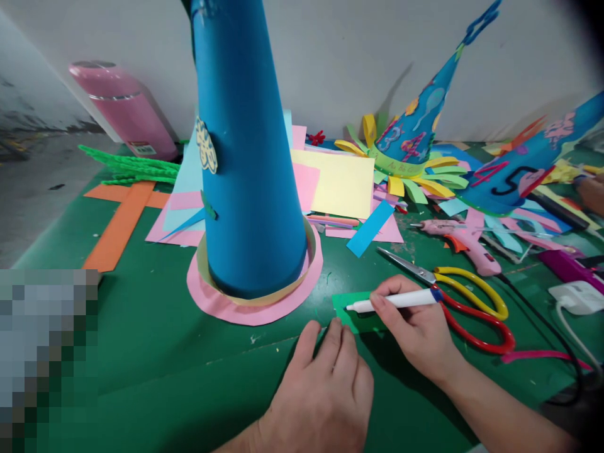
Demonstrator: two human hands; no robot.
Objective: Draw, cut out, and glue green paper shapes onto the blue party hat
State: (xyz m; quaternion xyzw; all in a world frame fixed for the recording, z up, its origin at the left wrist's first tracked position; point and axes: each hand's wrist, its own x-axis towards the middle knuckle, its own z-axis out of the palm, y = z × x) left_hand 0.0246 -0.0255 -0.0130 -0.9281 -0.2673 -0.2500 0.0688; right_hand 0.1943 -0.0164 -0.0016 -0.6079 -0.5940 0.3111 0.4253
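Note:
My right hand (pixel 415 327) is closed round a white marker pen (pixel 401 302) with a blue end. The pen's tip is at the left part of a small green paper strip (pixel 346 321) lying on the table, partly hidden under that hand. My left hand (pixel 328 390) lies palm down, thumb apart from the fingers, with its fingertips at the strip's lower left edge. Just beyond it stands a tall blue paper cone (pixel 250 170) inside a pink ring-shaped brim (pixel 255 314). A pale flower cutout (pixel 206 148) sticks to the cone's left side.
Scissors (pixel 427 274) lie beside my right hand, a pink glue gun (pixel 465 239) behind them. Decorated cone hats (pixel 415 126) stand at the back right. Paper sheets (pixel 340 182), green pipe cleaners (pixel 132 167), orange strips (pixel 117 226) and a pink bottle (pixel 127 113) sit further back.

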